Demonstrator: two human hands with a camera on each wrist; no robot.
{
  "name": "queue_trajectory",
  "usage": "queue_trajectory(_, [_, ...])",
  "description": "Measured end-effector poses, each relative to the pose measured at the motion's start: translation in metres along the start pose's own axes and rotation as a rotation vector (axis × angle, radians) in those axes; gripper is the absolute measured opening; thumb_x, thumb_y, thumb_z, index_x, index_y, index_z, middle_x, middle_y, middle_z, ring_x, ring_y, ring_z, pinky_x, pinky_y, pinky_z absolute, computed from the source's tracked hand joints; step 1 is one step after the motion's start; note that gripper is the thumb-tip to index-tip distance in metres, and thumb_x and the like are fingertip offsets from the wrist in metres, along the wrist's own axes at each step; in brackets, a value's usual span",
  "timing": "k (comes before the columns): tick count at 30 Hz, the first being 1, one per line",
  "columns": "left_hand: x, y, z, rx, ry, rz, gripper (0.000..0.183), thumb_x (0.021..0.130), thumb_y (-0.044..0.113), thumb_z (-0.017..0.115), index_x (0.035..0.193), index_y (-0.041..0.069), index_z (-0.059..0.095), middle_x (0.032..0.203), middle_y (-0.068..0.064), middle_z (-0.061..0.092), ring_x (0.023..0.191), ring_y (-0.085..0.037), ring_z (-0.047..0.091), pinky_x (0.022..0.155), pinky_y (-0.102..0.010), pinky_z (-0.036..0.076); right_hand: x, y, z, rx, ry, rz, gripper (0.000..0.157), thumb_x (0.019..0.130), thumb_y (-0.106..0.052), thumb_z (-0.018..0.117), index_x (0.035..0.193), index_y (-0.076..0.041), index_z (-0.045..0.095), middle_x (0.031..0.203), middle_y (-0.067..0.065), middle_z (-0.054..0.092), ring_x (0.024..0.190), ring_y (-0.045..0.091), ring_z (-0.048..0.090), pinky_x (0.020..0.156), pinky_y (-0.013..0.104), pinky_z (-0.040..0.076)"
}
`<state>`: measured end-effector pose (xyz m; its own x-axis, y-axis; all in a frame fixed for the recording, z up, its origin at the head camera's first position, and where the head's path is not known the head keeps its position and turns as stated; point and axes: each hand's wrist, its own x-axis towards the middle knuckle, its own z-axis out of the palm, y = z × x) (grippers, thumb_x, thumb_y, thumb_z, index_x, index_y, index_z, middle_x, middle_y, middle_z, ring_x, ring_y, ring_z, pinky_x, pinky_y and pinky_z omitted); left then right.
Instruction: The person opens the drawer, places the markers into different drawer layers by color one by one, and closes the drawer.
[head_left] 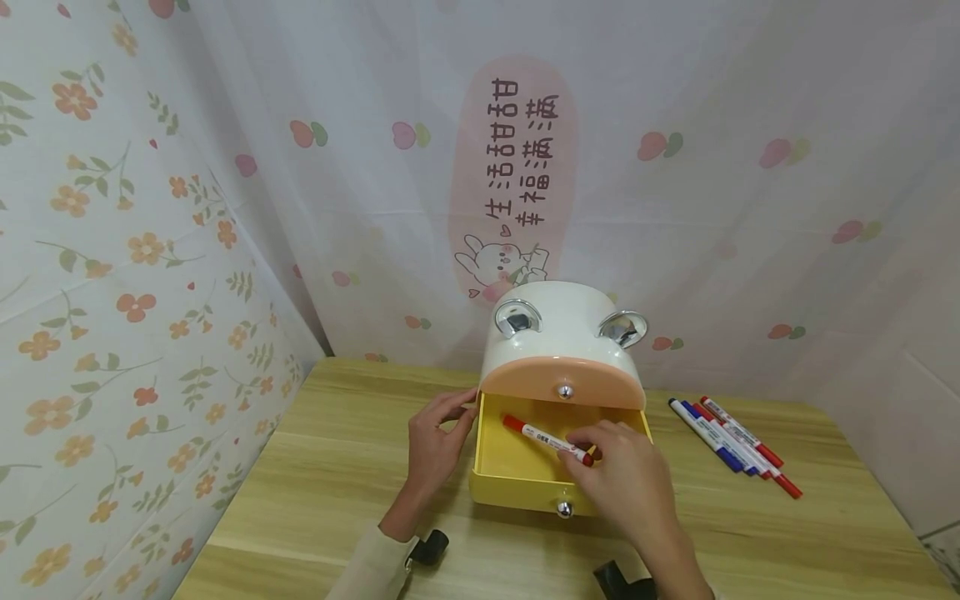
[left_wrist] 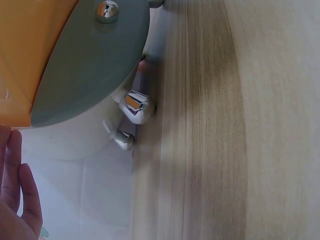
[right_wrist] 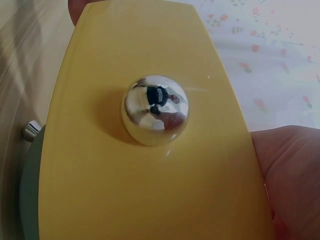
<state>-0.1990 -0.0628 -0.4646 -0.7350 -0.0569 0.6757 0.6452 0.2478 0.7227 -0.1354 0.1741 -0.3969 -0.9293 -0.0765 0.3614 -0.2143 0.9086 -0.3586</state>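
A white storage box (head_left: 558,312) with silver ears has its lower yellow drawer (head_left: 512,493) pulled out. My right hand (head_left: 632,473) reaches over the drawer and pinches a red whiteboard marker (head_left: 546,438) near one end. The marker lies slanted over the drawer's inside, its other red end toward the back left. Against the box's left side rest the fingertips of my left hand (head_left: 437,440), fingers extended; the left wrist view shows those fingers (left_wrist: 31,195) at the drawer's corner. A silver knob (right_wrist: 156,110) fills the middle of the drawer front in the right wrist view.
Several red and blue markers (head_left: 731,437) lie side by side on the wooden table (head_left: 330,467), right of the box. Above the open drawer is a peach upper front (head_left: 562,377) with its own knob. Printed curtains (head_left: 360,208) hang behind and at the left.
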Motion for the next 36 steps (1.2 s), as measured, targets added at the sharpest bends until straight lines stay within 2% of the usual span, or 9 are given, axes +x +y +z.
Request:
queue_trajectory(5, [-0.003, -0.013, 0.003, 0.0, 0.01, 0.016, 0.028, 0.083, -0.011, 0.071, 0.11, -0.003, 0.073, 0.1, -0.017, 0.071, 0.076, -0.031, 0.071, 0.068, -0.048, 0.058, -0.001, 0.0, 0.001, 0.013, 0.004, -0.006, 0.015, 0.078, -0.032, 0.08, 0.087, -0.02, 0.078, 0.083, -0.009, 0.067, 0.069, 0.011, 0.051, 0.058, 0.03, 0.042])
queue_trajectory(10, [-0.007, -0.033, 0.006, 0.021, 0.013, 0.023, 0.029, 0.086, -0.001, 0.073, 0.113, 0.007, 0.074, 0.103, -0.006, 0.072, 0.077, -0.019, 0.072, 0.07, -0.039, 0.059, -0.001, 0.0, 0.0, 0.025, -0.003, 0.009, 0.016, 0.077, -0.031, 0.08, 0.089, -0.02, 0.078, 0.082, -0.011, 0.067, 0.073, 0.012, 0.055, 0.061, 0.032, 0.045])
queue_trajectory(15, [-0.008, -0.039, 0.005, 0.013, 0.003, 0.013, 0.029, 0.089, 0.006, 0.073, 0.116, 0.014, 0.074, 0.105, 0.0, 0.071, 0.079, -0.014, 0.071, 0.073, -0.033, 0.058, -0.001, 0.001, -0.002, 0.033, 0.001, 0.001, 0.016, 0.077, -0.03, 0.081, 0.089, -0.02, 0.078, 0.08, -0.012, 0.066, 0.073, 0.012, 0.057, 0.063, 0.033, 0.046])
queue_trajectory(20, [-0.008, -0.034, 0.005, 0.014, 0.002, -0.001, 0.028, 0.087, 0.002, 0.073, 0.114, 0.01, 0.074, 0.104, -0.003, 0.071, 0.079, -0.017, 0.071, 0.071, -0.036, 0.059, -0.003, 0.004, -0.01, 0.1, 0.026, -0.013, 0.01, 0.079, -0.025, 0.08, 0.088, -0.02, 0.077, 0.08, -0.014, 0.065, 0.072, 0.008, 0.057, 0.063, 0.03, 0.045])
queue_trajectory(25, [-0.004, -0.016, 0.003, 0.005, 0.009, 0.005, 0.028, 0.084, -0.008, 0.072, 0.111, 0.0, 0.073, 0.101, -0.013, 0.071, 0.076, -0.027, 0.071, 0.068, -0.045, 0.058, -0.005, 0.013, -0.022, 0.154, 0.099, -0.018, 0.008, 0.081, -0.021, 0.08, 0.087, -0.022, 0.075, 0.078, -0.015, 0.064, 0.07, 0.008, 0.056, 0.057, 0.026, 0.044])
queue_trajectory(30, [-0.001, -0.001, 0.0, 0.005, -0.001, 0.007, 0.028, 0.083, -0.011, 0.071, 0.11, -0.004, 0.072, 0.1, -0.017, 0.071, 0.076, -0.031, 0.071, 0.068, -0.048, 0.058, -0.005, 0.031, -0.032, 0.17, 0.189, -0.01, 0.01, 0.081, -0.021, 0.081, 0.087, -0.024, 0.075, 0.078, -0.015, 0.064, 0.07, 0.009, 0.057, 0.052, 0.023, 0.045])
queue_trajectory(36, [-0.001, 0.001, -0.001, -0.001, -0.002, 0.0, 0.027, 0.083, -0.01, 0.071, 0.11, -0.004, 0.073, 0.1, -0.017, 0.071, 0.076, -0.031, 0.071, 0.068, -0.049, 0.058, -0.007, 0.06, -0.045, 0.227, 0.281, 0.023, 0.011, 0.081, -0.019, 0.082, 0.09, -0.022, 0.076, 0.079, -0.011, 0.066, 0.07, 0.003, 0.056, 0.054, 0.015, 0.044])
